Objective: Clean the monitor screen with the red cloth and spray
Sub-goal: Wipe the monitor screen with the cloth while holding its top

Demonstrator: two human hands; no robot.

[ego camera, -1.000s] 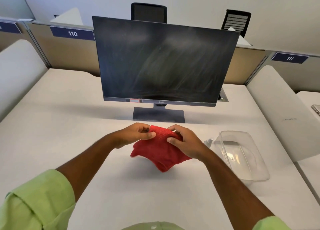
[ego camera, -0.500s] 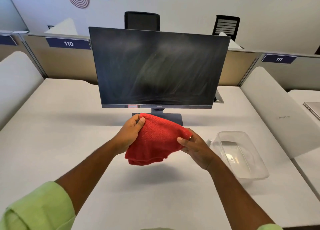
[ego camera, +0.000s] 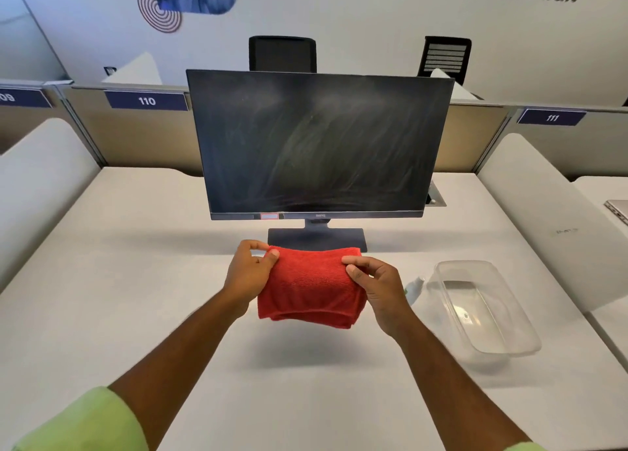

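Head view: left hand (ego camera: pixel 249 273) and right hand (ego camera: pixel 377 285) each pinch the folded red cloth (ego camera: pixel 311 285); wiped dry, it may just smear the streaked monitor (ego camera: pixel 319 144); the spray bottle (ego camera: pixel 415 285) lies untouched at right

A white counter (ego camera: pixel 102 314) fills the foreground, evenly lit, soft shadows only. Behind it runs a tan partition (ego camera: pixel 142 137) with blue number plates: 110 (ego camera: pixel 146 101) at left, 111 (ego camera: pixel 552 117) at right, and part of another at the far left edge. Curved white dividers (ego camera: pixel 37 178) flank the counter on both sides. Beyond the partition, two black chair backs (ego camera: pixel 282 54) rise, one mesh, one slatted (ego camera: pixel 445 56). The back wall (ego camera: pixel 306 8) is white, with a blue graphic and purple rings at upper left, an orange mark, and dark lettering reading "not those who wait" at upper right.
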